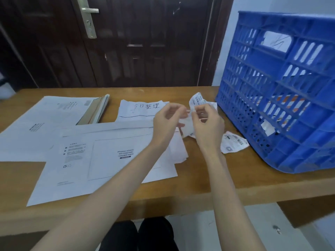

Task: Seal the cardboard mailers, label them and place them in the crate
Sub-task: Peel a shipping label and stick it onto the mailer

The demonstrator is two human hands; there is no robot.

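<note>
Fingers (196,110) of both hands pinch a crumpled label (197,100) above the worktop (208,180), over a white mailer (101,160). The blue crate (282,98) at right holds white and orange-printed mailers.

Bare forearms (116,192); seemingly black trousers (137,234).

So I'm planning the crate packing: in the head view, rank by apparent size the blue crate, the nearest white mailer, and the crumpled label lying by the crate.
1. Blue crate, largest.
2. Nearest white mailer, though closeness to the camera inflates it.
3. Crumpled label, clearly smallest.
</note>
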